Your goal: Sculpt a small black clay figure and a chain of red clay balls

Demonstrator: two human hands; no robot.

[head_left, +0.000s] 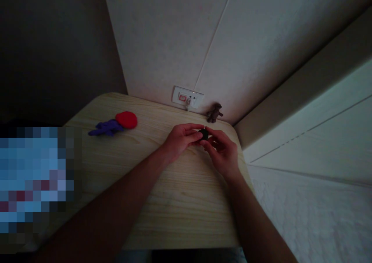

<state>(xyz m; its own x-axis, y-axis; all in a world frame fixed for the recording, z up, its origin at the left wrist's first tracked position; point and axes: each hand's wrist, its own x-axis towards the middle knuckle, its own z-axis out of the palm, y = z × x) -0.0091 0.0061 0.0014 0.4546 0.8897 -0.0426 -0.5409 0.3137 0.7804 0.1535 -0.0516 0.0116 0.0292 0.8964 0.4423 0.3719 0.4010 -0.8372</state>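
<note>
A small, dark, rounded lump (204, 134), perhaps modelling clay, is held over the right part of the wooden tabletop (174, 201). My left hand (183, 140) pinches it from the left, thumb on its near side. From the right, the thumb and fingertips of my right hand (222, 148) close around it. Just beyond my right hand, a small brown bear-like figure (214, 113) stands near the wall. To the left on the table lie a flat red disc (126, 119) and a purple, irregular figure (107, 128), which touch or overlap.
A wall socket (188, 97) with something plugged in sits just above the table's back edge. A pale panel (305, 127) rises on the right, over a white quilted surface (314, 212). At the left edge is a pixelated blue area (29, 170).
</note>
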